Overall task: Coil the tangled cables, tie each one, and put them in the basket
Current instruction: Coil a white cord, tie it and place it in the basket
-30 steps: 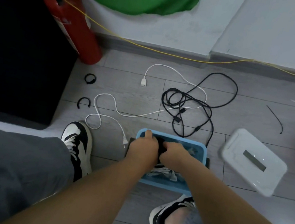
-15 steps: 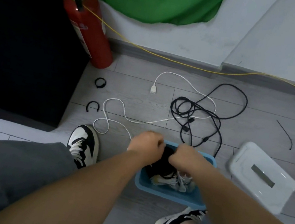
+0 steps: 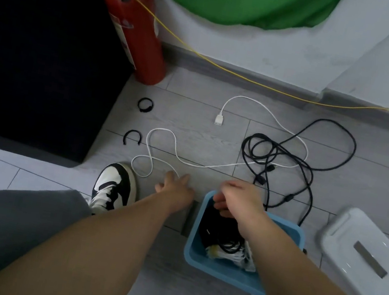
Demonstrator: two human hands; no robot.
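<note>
Grey plank floor (image 3: pixel 192 126) runs up to a skirting board. Near my side sits the blue basket (image 3: pixel 218 272), already holding a black coil (image 3: pixel 215 229) and some white bundles. The right hand (image 3: pixel 238 199) hangs over its far rim, fingers curled downward; whether they pinch the coil I cannot tell. The left hand (image 3: pixel 175 188) stretches out flat with its fingers spread, holding nothing, at the near end of the loose white cable (image 3: pixel 200 166). I'd guess that one is next. The tangled black cable (image 3: pixel 270 168) lies beyond, crossing it, and the spare ties (image 3: pixel 134 131) wait within reach.
</note>
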